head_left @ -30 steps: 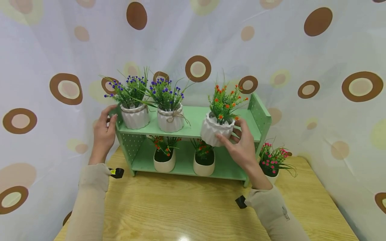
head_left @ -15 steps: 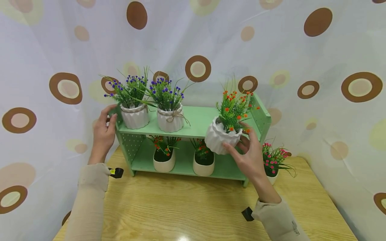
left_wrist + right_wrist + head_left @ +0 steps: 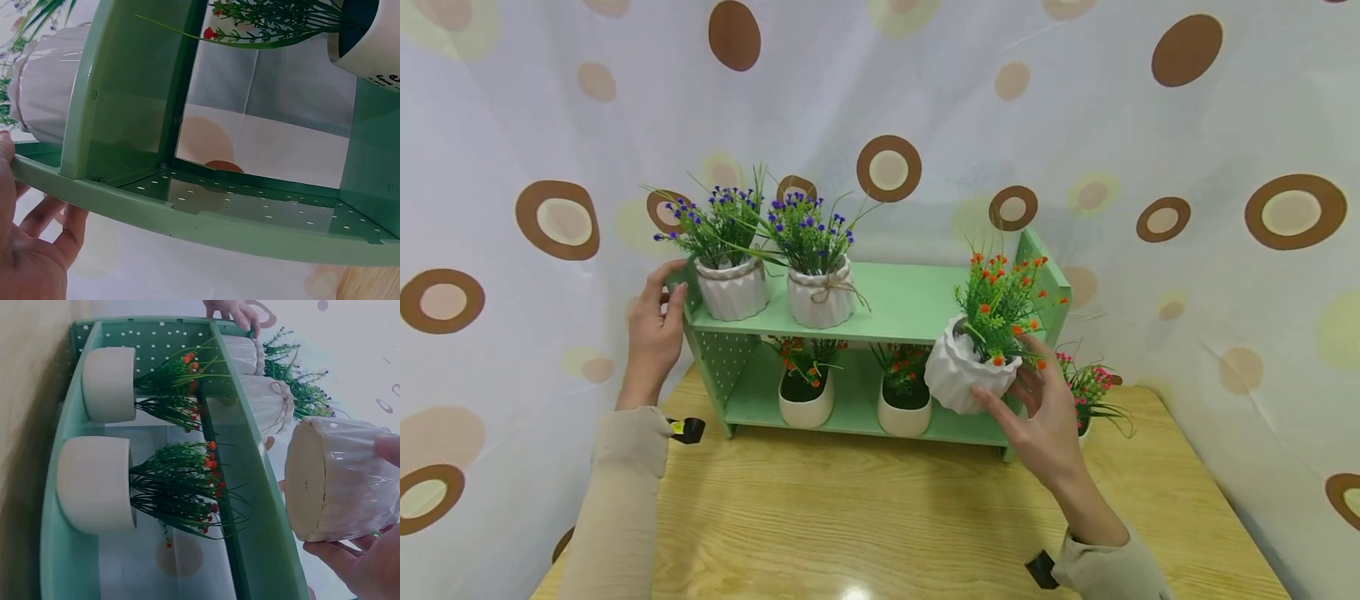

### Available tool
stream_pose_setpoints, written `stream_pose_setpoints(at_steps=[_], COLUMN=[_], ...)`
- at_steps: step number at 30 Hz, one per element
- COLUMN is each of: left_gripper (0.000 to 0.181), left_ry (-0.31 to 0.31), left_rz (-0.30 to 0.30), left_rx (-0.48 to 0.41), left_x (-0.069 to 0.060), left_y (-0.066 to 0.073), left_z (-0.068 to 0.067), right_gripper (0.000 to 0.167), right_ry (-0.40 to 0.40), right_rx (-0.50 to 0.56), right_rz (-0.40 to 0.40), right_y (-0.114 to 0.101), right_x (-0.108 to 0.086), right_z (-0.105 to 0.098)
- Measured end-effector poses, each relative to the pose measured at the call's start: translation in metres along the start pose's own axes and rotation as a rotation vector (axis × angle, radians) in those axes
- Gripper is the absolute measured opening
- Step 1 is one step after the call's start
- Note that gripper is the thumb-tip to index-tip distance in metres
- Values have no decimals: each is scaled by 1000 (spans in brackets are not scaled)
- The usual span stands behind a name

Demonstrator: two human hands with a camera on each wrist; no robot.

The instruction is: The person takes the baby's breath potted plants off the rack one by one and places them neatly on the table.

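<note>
In the head view, my right hand (image 3: 1041, 417) holds a white fluted flowerpot (image 3: 966, 379) with orange flowers, thumb in front and fingers round its right side. The pot tilts and hangs in the air before the upper board; the right wrist view shows its pale underside (image 3: 305, 484). My left hand (image 3: 653, 329) grips the top of the left side panel of a green two-tier shelf (image 3: 895, 292). Fingers behind that panel show in the left wrist view. Near it on the upper board stand two white flowerpots with purple flowers, one on the left (image 3: 732, 290) and another with a twine bow (image 3: 820, 300).
Two cream pots with orange flowers, one left (image 3: 807, 408) and one right (image 3: 904, 417), stand on the lower board. Pink flowers (image 3: 1093, 385) show beside the shelf's right end, partly behind my right hand. A wooden table (image 3: 850, 500) carries everything; a dotted curtain (image 3: 955, 100) hangs behind.
My right hand has brought the orange-flowered pot rightward, lower and towards me, away from the upper board, and it leans more. The left hand stays on the side panel.
</note>
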State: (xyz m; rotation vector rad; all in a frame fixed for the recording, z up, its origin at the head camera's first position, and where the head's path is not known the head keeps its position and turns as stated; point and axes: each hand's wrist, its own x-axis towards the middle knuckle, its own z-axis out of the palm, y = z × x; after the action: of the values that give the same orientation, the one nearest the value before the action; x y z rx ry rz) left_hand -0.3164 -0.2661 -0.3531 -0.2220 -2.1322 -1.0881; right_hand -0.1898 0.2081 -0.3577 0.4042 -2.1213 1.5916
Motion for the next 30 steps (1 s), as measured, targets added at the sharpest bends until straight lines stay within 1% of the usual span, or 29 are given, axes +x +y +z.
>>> stream_pose_setpoints(at_steps=[4,10,18,24,30], left_gripper=[40,40,40,41,40], left_ry=[-1,4,6,-2,-2], left_rz=[1,3,11,-1,12], left_rx=[-6,-3,12,26,14], left_x=[-1,-1,0,1,1], left_y=[0,-1,-2,-2,0], left_z=[0,0,1,-1,-1], right_gripper=[84,84,83,83,77], right_ry=[12,42,64,90,147], right_rx=[39,80,158,152,164], right_rz=[5,-14,-1,31,60], right_y=[3,11,24,34,46], right_x=[-9,-21,-38,-49,-61], right_z=[-4,-10,-26,-36,-49])
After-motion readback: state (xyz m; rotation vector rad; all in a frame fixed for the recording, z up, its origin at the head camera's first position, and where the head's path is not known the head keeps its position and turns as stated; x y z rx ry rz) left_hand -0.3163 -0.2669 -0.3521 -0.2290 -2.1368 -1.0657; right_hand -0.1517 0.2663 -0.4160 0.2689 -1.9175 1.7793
